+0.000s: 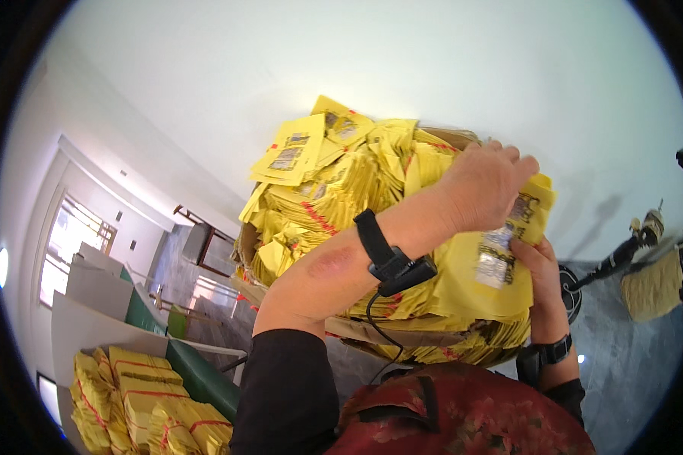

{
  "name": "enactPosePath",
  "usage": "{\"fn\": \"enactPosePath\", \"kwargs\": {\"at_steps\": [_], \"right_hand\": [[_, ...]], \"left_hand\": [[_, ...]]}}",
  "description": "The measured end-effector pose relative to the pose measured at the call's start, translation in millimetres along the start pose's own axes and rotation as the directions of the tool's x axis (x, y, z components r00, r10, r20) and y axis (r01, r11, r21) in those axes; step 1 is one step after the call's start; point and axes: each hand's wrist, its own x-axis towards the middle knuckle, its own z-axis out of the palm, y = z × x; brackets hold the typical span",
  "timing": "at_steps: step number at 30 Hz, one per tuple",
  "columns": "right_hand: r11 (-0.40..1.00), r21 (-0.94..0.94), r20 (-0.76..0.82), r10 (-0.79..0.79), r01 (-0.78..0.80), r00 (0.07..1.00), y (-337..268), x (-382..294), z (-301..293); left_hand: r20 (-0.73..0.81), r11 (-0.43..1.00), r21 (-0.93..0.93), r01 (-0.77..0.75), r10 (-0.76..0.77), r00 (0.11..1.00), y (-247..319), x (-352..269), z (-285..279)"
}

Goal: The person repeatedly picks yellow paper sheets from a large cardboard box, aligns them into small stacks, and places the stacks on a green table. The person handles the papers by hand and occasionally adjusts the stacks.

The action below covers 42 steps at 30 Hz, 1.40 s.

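Note:
My right hand (538, 267) grips a yellow paper envelope (506, 301) at its right side, thumb lying on the printed face. This envelope bears dark writing and a shiny silvery patch; several sheets may be stacked there. My left hand (484, 185) reaches across to its far edge with fingers bent; the palm side is hidden, so its hold cannot be made out. Below both hands is a worn cardboard box (398, 335), heaped with yellow envelopes (353, 182) packed on edge. Two loose envelopes lie flat on top, including one at the far left (290, 151).
A white wall (375, 57) rises behind the box. Bundles of yellow envelopes (153, 392) tied with red bands sit at lower left, beside a green surface (199, 369). At right are a black pole-like stand (609, 264) and a tan package (651, 287). A chair (205, 244) stands farther left.

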Motion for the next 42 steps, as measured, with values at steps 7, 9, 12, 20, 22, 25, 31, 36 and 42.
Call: {"fn": "enactPosePath", "kwargs": {"at_steps": [7, 9, 12, 20, 22, 25, 31, 36, 42], "right_hand": [[0.998, 0.053, -0.018, -0.044, 0.045, 0.999, 4.8, 17.2, -28.7], [0.998, 0.032, -0.09, -0.054, 0.057, 0.994, 8.5, 20.9, -35.0], [0.997, 0.025, -0.142, -0.062, 0.067, 0.988, 13.6, 20.2, -39.0], [0.996, 0.066, -0.119, -0.052, 0.06, 0.992, 20.1, 26.2, -32.9], [0.997, 0.042, -0.146, -0.053, 0.06, 0.988, 21.6, 27.4, -30.3], [0.998, 0.047, -0.16, -0.043, 0.051, 0.986, 23.2, 29.9, -24.9], [0.998, 0.055, -0.137, -0.015, 0.023, 0.991, 17.6, 33.5, -18.0], [0.995, 0.09, -0.039, -0.032, 0.035, 0.999, 15.3, 33.4, -19.4], [0.997, 0.071, 0.006, -0.041, 0.04, 0.999, 11.5, 27.6, -26.0]], "left_hand": [[-0.116, 0.806, 0.196, 0.558, -0.546, 0.829, -137.2, -60.3, -56.3], [-0.179, 0.622, 0.332, 0.709, -0.696, 0.695, -183.9, -98.2, -68.6], [-0.171, 0.179, 0.447, 0.876, -0.945, 0.28, -241.0, -151.4, -86.5], [-0.081, -0.095, 0.297, 0.95, -0.994, -0.074, -305.7, -226.1, -96.2], [-0.091, -0.032, 0.273, 0.962, -0.996, -0.007, -315.2, -231.8, -99.0], [-0.15, 0.141, 0.123, 0.982, -0.976, 0.159, -317.4, -231.3, -106.8], [-0.357, 0.534, -0.147, 0.832, -0.813, 0.459, -251.9, -200.3, -129.7], [-0.455, 0.795, -0.002, 0.607, -0.541, 0.707, -180.1, -165.4, -136.9], [-0.451, 0.918, -0.007, 0.397, -0.357, 0.818, -132.3, -139.9, -129.7]]}}
